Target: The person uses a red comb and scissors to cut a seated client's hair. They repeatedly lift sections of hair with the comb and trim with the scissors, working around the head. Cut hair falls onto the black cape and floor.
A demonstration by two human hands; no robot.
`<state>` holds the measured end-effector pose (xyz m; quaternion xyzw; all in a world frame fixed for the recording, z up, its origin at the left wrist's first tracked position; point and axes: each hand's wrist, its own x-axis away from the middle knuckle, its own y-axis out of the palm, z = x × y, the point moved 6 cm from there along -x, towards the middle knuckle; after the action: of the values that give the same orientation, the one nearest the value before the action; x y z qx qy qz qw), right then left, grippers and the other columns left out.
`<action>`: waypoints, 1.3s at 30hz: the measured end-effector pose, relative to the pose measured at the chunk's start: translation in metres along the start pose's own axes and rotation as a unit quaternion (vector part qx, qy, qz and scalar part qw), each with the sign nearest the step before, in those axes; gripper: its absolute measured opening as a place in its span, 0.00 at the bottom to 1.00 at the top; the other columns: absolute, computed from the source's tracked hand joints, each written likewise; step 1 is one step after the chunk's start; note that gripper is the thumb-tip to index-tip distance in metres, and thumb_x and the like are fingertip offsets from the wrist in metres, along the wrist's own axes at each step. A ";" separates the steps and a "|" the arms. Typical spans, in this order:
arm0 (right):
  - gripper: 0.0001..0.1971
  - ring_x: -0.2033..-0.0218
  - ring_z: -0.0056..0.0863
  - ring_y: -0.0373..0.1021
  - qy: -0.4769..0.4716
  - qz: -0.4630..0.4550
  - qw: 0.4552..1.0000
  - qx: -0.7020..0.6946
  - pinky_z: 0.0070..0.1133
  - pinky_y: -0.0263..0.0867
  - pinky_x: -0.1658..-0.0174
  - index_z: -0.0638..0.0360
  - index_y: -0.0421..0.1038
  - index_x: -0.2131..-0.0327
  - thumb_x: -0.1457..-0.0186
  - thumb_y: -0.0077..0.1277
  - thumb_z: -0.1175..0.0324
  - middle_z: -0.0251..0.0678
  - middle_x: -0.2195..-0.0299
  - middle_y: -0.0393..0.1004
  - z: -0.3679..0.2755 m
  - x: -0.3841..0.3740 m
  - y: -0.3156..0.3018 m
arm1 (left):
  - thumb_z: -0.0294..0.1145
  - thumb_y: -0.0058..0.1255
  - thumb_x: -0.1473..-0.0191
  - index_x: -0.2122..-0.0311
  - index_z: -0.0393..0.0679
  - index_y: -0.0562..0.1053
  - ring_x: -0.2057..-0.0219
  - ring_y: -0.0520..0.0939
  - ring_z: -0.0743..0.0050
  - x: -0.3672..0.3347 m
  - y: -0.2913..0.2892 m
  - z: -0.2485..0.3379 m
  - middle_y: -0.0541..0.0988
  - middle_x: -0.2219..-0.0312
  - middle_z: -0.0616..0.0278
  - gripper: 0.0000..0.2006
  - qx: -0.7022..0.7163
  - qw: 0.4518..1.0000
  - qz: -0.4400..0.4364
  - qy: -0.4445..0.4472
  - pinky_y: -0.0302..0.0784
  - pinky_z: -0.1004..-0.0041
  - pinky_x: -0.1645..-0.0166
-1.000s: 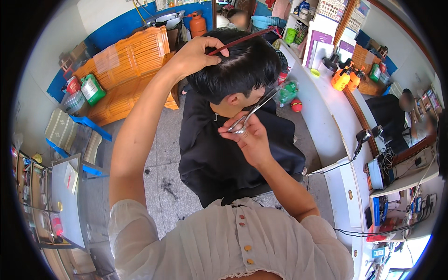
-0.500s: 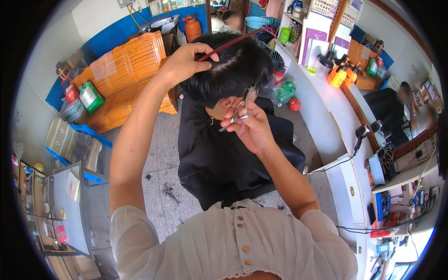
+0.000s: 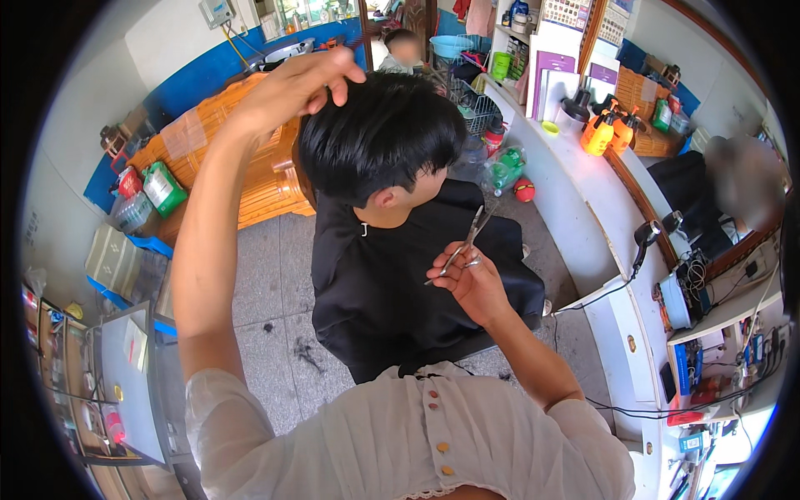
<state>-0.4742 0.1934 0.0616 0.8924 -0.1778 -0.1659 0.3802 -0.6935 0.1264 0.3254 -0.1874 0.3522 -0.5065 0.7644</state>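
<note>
My left hand (image 3: 304,87) is raised at the left side of the seated person's black hair (image 3: 383,125), fingers bent and closed. By its fingertips a faint dark-red streak looks like the comb, too blurred to show clearly. My right hand (image 3: 477,287) is in front of the person's chest, over the black cape (image 3: 383,292). Its fingers are in the handles of silver scissors (image 3: 468,243), whose blades point up, slightly apart, away from the hair. The cape covers the person's shoulders and lap; the head faces right and the ear shows.
A curved white counter (image 3: 575,192) runs along the right with orange spray bottles (image 3: 602,133) and a hair dryer (image 3: 646,237). At the left stands a wooden bench (image 3: 258,187). Plastic bottles (image 3: 505,169) lie beyond the cape. Hair clippings (image 3: 307,354) are on the tiled floor.
My right hand has drawn the scissors down and away from the hair by the ear. My left hand has lifted up and left with the comb. The person's head has come more upright.
</note>
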 end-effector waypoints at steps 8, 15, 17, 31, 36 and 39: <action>0.16 0.62 0.35 0.72 -0.021 -0.006 0.999 0.027 0.24 0.70 0.60 0.61 0.62 0.59 0.44 0.45 0.58 0.42 0.64 0.71 -0.029 0.009 -0.019 | 0.52 0.41 0.45 0.66 0.40 0.72 0.79 0.69 0.75 -0.075 0.062 0.027 0.68 0.82 0.64 0.22 -0.332 0.935 -0.123 0.010 0.63 0.75 0.72; 0.17 0.63 0.34 0.72 0.001 0.003 1.000 0.014 0.23 0.71 0.61 0.61 0.62 0.59 0.43 0.44 0.58 0.41 0.65 0.71 -0.028 0.007 -0.032 | 0.34 0.47 0.50 0.68 0.44 0.73 0.67 0.76 0.54 -0.089 0.077 0.035 0.76 0.75 0.55 0.07 -0.521 0.825 -0.003 0.221 0.69 0.65 0.63; 0.17 0.63 0.34 0.72 0.006 -0.004 1.000 0.013 0.23 0.71 0.61 0.61 0.62 0.59 0.43 0.44 0.58 0.41 0.65 0.71 -0.029 0.005 -0.031 | 0.30 0.48 0.52 0.70 0.44 0.72 0.67 0.76 0.54 -0.088 0.079 0.032 0.75 0.74 0.54 0.04 -0.521 0.831 -0.039 0.191 0.69 0.64 0.62; 0.17 0.64 0.34 0.72 0.034 -0.008 0.999 0.033 0.22 0.71 0.63 0.62 0.63 0.59 0.44 0.45 0.58 0.41 0.66 0.71 -0.044 0.006 -0.056 | 0.26 0.48 0.54 0.71 0.40 0.72 0.68 0.75 0.57 0.063 0.032 0.004 0.74 0.74 0.56 0.04 -0.390 0.884 -0.259 -0.012 0.68 0.65 0.63; 0.12 0.65 0.32 0.73 0.037 -0.011 0.996 0.077 0.20 0.72 0.64 0.63 0.63 0.59 0.45 0.47 0.69 0.40 0.67 0.71 -0.054 0.000 -0.051 | 0.27 0.47 0.51 0.69 0.39 0.69 0.65 0.74 0.57 0.005 0.036 0.046 0.72 0.71 0.55 0.05 -0.355 0.913 -0.181 0.083 0.68 0.66 0.61; 0.11 0.67 0.31 0.73 0.056 -0.002 0.994 0.096 0.20 0.72 0.65 0.63 0.63 0.59 0.47 0.48 0.74 0.39 0.68 0.72 -0.050 -0.002 -0.043 | 0.28 0.46 0.51 0.70 0.40 0.70 0.67 0.76 0.55 -0.053 0.052 0.045 0.75 0.73 0.55 0.04 -0.475 0.853 -0.016 0.216 0.69 0.63 0.63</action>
<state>-0.4462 0.2534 0.0635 0.9331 -0.1695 -0.0988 0.3013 -0.6395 0.1934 0.3412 -0.4190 0.7033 -0.3170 0.4789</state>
